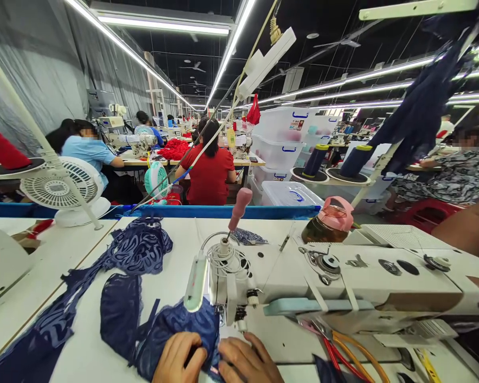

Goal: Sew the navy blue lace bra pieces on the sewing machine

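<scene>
A navy lace bra [183,319] lies on the white table, one padded cup reaching out to the left and the lace part under the needle area of the sewing machine [271,266]. My left hand [179,357] rests on the lace in front of the needle, fingers curled and closed on the fabric. Just to its right, my right hand [245,361] has its thumb and bent fingers closed on the fabric's right edge. A small white tag shows between my hands. The fabric beneath my fingers is hidden.
Another navy lace piece [139,244] trails across the table at left. Red-handled scissors [329,346] and orange-handled ones lie below the machine arm. A pink-handled screwdriver [239,210] stands on the machine head. Behind are a pink-lidded jar [333,221], a white fan [62,183] and seated co-workers.
</scene>
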The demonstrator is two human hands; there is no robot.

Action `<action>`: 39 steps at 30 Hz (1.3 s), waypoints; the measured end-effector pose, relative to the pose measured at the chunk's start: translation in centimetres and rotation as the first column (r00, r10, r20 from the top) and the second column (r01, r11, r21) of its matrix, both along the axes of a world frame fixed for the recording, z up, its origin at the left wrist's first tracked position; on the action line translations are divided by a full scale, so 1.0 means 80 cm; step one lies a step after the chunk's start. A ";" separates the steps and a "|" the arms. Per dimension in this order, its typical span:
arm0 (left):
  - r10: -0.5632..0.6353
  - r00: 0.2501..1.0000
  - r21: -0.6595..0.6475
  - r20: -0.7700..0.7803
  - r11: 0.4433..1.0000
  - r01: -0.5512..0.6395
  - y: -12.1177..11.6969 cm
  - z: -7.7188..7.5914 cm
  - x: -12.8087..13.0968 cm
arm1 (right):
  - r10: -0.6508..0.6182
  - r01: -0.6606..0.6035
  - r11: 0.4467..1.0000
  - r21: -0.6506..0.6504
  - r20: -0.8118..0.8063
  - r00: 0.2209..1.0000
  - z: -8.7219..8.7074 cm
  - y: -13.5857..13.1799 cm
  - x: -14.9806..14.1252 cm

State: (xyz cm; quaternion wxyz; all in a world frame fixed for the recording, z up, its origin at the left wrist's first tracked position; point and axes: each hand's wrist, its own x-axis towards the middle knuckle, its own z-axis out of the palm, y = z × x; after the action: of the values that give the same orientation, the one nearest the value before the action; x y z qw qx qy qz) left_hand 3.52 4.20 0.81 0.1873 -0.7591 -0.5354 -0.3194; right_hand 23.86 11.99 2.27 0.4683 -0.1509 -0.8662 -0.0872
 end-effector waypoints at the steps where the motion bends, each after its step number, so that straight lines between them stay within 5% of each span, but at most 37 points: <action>1: -0.009 1.000 0.036 0.029 0.999 0.008 0.006 0.007 0.000 | 0.039 -0.039 0.999 0.012 0.001 0.999 0.000 0.001 -0.003; 4: -0.039 0.995 0.050 0.088 0.998 0.034 0.023 0.031 0.002 | 0.073 -0.072 0.997 -0.003 0.043 0.996 0.001 0.007 -0.009; 7: -0.075 0.997 0.001 -0.014 0.997 0.075 0.032 0.044 0.004 | 0.063 -0.063 0.998 -0.002 0.036 0.997 0.002 0.011 -0.012; 18: -0.051 0.990 0.159 -0.130 0.985 0.072 0.030 0.028 0.019 | 0.021 -0.018 0.999 0.047 -0.063 0.998 -0.001 0.009 -0.013; 26: -0.075 0.997 0.146 -0.036 0.986 0.079 0.023 -0.009 0.024 | -0.003 0.004 1.000 0.003 -0.121 0.993 -0.017 0.013 -0.018; 35: -0.015 1.000 0.049 -0.018 0.999 0.016 0.049 0.029 0.020 | -0.044 0.043 0.996 -0.073 -0.008 0.999 -0.017 0.024 -0.012; 39: 0.035 0.993 0.085 -0.109 0.996 -0.025 0.049 0.017 0.031 | -0.065 0.068 0.997 -0.048 0.059 0.996 -0.026 0.026 0.001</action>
State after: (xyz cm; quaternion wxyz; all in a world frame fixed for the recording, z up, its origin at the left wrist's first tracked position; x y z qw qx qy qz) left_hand 6.00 8.15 2.16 0.2530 -0.7589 -0.5218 -0.2963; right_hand 23.96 14.03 0.19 0.4363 -0.1888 -0.8756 -0.0852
